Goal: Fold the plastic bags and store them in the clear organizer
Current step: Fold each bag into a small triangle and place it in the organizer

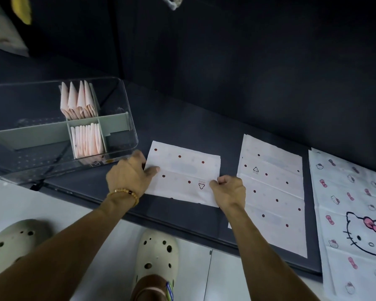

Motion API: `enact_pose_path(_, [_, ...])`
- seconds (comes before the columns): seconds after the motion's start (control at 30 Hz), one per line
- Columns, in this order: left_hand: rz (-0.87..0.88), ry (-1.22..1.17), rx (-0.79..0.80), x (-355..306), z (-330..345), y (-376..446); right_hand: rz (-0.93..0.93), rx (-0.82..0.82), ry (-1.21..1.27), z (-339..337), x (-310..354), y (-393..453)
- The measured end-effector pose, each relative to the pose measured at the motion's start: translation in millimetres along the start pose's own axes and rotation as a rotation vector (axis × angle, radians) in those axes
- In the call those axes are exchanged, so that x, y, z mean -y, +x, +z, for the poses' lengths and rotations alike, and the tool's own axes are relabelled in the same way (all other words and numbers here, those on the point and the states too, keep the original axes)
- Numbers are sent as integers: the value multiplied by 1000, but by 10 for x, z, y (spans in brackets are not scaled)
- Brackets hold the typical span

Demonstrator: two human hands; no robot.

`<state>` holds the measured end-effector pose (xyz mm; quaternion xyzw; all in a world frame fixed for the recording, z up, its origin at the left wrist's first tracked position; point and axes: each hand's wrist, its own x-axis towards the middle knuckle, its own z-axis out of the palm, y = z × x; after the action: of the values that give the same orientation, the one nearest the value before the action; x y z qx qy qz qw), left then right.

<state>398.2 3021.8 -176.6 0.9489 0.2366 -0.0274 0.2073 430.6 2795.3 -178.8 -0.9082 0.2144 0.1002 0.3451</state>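
Note:
A white plastic bag with dark red dots (pixel 182 172) lies folded flat on the dark mat (pixel 178 127) in the middle. My left hand (pixel 129 173) holds its left edge, thumb on top. My right hand (pixel 228 190) pinches its lower right corner. The clear organizer (pixel 122 101) stands at the left with grey dividers; two of its compartments hold folded pink-white bags (pixel 79 101) standing upright. A second dotted bag (pixel 271 192) lies flat to the right. Further right lies a cat-print bag (pixel 352 213).
The mat's front edge (pixel 182 229) runs diagonally over a white floor. Two pale clogs (pixel 159 253) are below it, one on a foot. A dark wall rises behind the mat. Something yellow and white hangs at the top left (pixel 7 25).

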Motion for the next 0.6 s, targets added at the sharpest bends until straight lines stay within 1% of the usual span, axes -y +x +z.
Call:
enact_pose_path(0.03, [50,24,-76,-1,-1,-26,3,1,4,-1,2,-4])
enact_pose_path(0.1, [270,46,-187,6,42,-98,2,8,5,-6,4,-8])
enact_pose_path(0.13, [398,41,-186,19,79,-136,2,11,5,-8,5,-8])
enact_pose_path(0.17, [512,29,-148,34,118,-168,4,14,4,-11,6,-7])
enact_pose_path(0.23, [656,28,-49,72,205,-213,4,17,3,-16,7,7])
enact_pose_path(0.27, [681,35,-14,92,245,-229,2,17,-1,-18,8,18])
enact_pose_path(0.4, [671,102,76,136,309,-246,-18,36,-21,-13,-10,59])
enact_pose_path(0.53, [678,157,115,153,323,-234,-16,31,-45,-5,4,75])
enact_pose_path(0.6, [671,195,123,162,350,-237,1,-17,-58,4,31,19])
